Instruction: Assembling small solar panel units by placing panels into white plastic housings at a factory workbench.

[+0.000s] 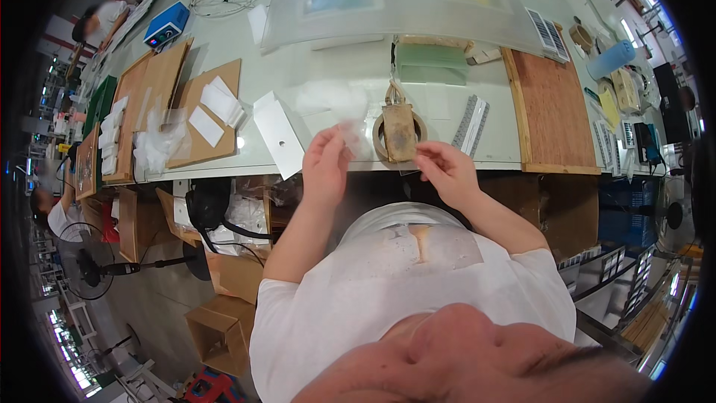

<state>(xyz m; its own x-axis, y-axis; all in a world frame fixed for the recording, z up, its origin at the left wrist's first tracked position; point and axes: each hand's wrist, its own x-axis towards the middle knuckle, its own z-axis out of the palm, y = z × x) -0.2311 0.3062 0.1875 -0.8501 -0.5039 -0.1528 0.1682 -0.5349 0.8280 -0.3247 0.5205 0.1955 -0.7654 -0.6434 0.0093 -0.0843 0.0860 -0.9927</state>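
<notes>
My left hand is raised at the table's front edge with its fingers pinched together. A thin, see-through film shows blurred at its fingertips. Right of it, my right hand is closed in a pinch; what lies between its fingertips is too small to make out. Those fingertips are beside the lower right corner of a worn brown block with a looped top. The block lies over a roll of tan tape. A white box or card with a small dark hole lies left of my left hand.
White slips lie on a cardboard sheet at left, with crumpled clear plastic beside them. Green sheets and a large translucent sheet are behind the block. A wooden board and blue bottle are at right.
</notes>
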